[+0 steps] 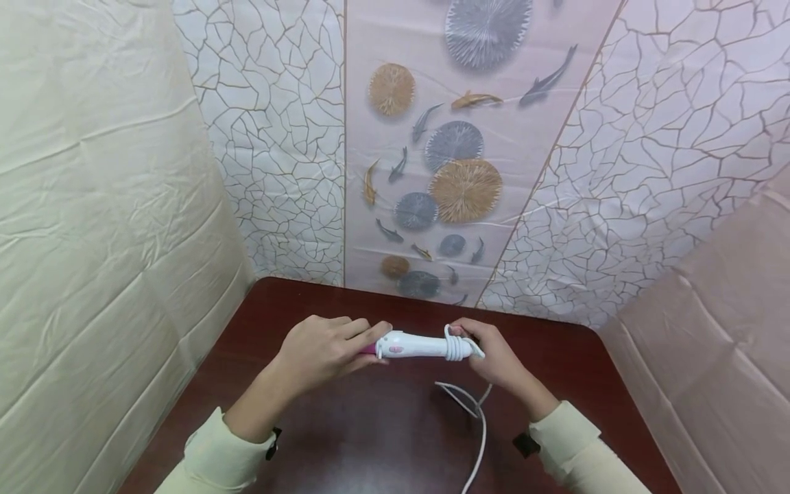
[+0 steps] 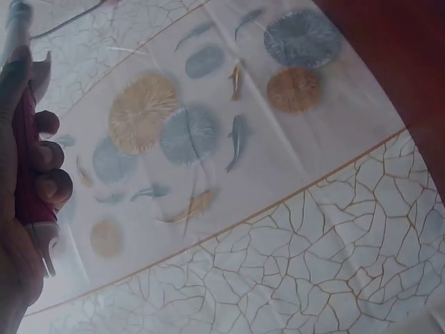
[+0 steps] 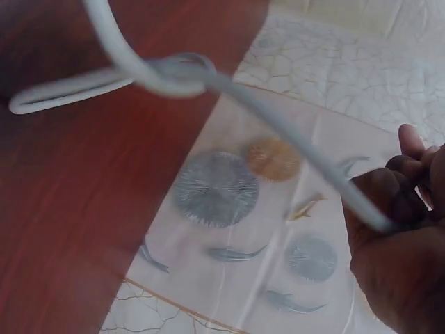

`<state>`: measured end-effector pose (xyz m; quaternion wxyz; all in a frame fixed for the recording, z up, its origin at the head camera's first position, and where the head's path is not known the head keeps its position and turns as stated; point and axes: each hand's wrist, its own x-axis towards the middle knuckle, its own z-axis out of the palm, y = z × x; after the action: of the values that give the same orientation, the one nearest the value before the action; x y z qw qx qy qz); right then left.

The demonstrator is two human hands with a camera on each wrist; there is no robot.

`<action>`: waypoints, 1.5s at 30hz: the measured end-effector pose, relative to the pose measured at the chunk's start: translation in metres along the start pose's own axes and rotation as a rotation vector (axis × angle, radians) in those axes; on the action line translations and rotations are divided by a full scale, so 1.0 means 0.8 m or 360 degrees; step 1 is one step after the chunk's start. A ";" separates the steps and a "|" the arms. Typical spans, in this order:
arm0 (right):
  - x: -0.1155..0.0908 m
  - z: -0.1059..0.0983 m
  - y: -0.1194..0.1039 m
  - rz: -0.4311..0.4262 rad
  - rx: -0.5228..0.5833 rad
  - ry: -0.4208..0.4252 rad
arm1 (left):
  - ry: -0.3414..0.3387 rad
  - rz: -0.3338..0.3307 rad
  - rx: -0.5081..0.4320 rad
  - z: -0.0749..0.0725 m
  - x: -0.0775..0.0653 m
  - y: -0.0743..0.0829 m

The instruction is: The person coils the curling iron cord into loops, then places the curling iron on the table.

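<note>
A white hair styling iron (image 1: 416,345) with a pink barrel is held level above the table. My left hand (image 1: 330,350) grips it around the pink barrel (image 2: 28,153), fingers curled over it in the left wrist view. Several turns of white cord (image 1: 455,348) wrap the handle's right end. There my right hand (image 1: 494,353) holds the cord, with its fingers bent. In the right wrist view the cord (image 3: 278,129) runs from that hand (image 3: 396,229) to a loose loop. Part of the barrel is hidden under my left fingers.
The loose cord (image 1: 481,439) hangs in a loop and runs down toward the front edge of the dark red-brown table (image 1: 370,425). A patterned cloth (image 1: 278,137) stands behind the table, with pale padded fabric walls (image 1: 105,206) at both sides.
</note>
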<state>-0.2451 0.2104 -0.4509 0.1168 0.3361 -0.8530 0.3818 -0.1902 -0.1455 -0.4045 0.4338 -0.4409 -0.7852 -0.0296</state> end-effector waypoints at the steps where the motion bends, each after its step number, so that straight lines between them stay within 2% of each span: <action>1: -0.003 0.003 0.002 0.0029 -0.0020 -0.0005 | 0.0008 -0.0002 0.0003 -0.001 0.001 -0.001; 5: -0.011 0.012 0.002 0.0026 -0.0149 -0.0048 | 0.0010 -0.0031 0.0023 -0.003 0.003 -0.004; 9: -0.021 0.019 -0.002 -0.0066 -0.0322 -0.0074 | -0.0010 -0.0056 0.0015 -0.004 0.003 -0.005; 12: -0.028 0.022 -0.006 -0.0235 -0.0466 -0.0062 | -0.0037 -0.0082 -0.0004 -0.003 0.003 -0.005; 17: -0.037 0.025 -0.014 -0.0590 -0.0650 -0.0033 | -0.0068 -0.0134 -0.0032 -0.002 0.003 -0.007; 22: -0.043 0.025 -0.023 -0.0952 -0.0778 0.0070 | -0.0084 -0.0159 -0.0090 0.000 0.003 -0.009; 26: -0.048 0.024 -0.034 -0.1136 -0.0852 0.0137 | -0.0123 -0.0185 -0.0149 0.002 0.003 -0.009; 36: -0.053 -0.005 -0.077 -0.1380 -0.1116 0.0177 | -0.0243 -0.0228 -0.0227 0.004 -0.001 -0.004; 40: -0.044 -0.022 -0.092 -0.1463 -0.1150 0.0242 | -0.0255 -0.0233 -0.0230 0.006 -0.003 -0.002; 45: -0.025 -0.042 -0.100 -0.1499 -0.1173 0.0328 | -0.0256 -0.0217 -0.0212 0.006 -0.001 -0.001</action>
<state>-0.1794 0.2058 -0.3916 0.4638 0.5762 -0.6729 -0.0010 -0.1936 -0.1446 -0.4081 0.3363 -0.4153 -0.8419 -0.0756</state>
